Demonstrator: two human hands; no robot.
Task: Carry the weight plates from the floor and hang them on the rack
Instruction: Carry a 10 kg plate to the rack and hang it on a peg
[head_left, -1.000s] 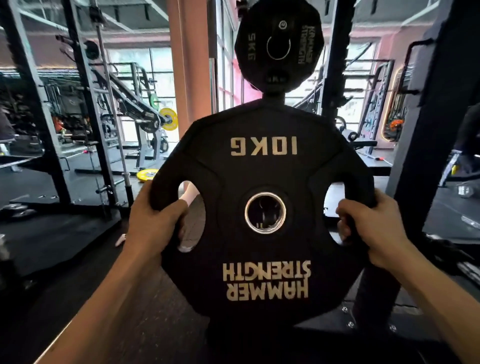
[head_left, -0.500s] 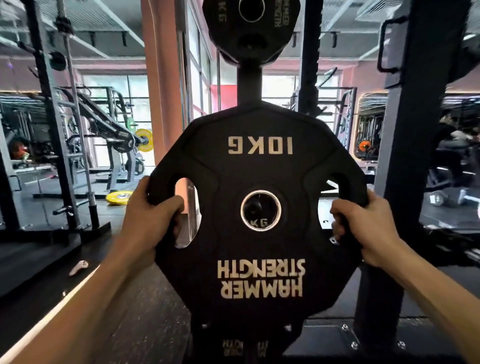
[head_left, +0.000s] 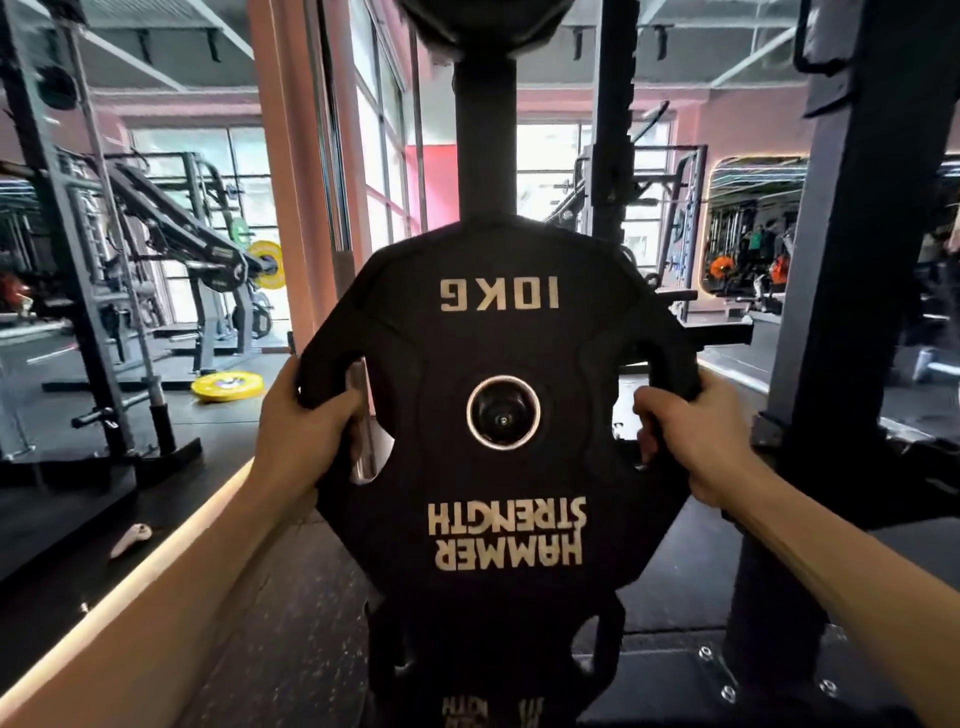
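Observation:
I hold a black 10 kg weight plate upright and upside down in front of the black rack post. My left hand grips its left handle slot and my right hand grips the right one. The end of a rack peg shows inside the plate's centre hole. Another black plate hangs higher on the post, mostly cut off at the top edge. A further black plate sits low on the rack, below the one I hold.
A thick black upright of a frame stands close on the right, bolted to the floor. A yellow plate lies on the floor at the left near a grey rack. An orange pillar rises behind the plate.
The plate has moved closer to the rack post, and the peg end now fills its centre hole. The upper hanging plate has slid up out of view. Both hands keep their grip.

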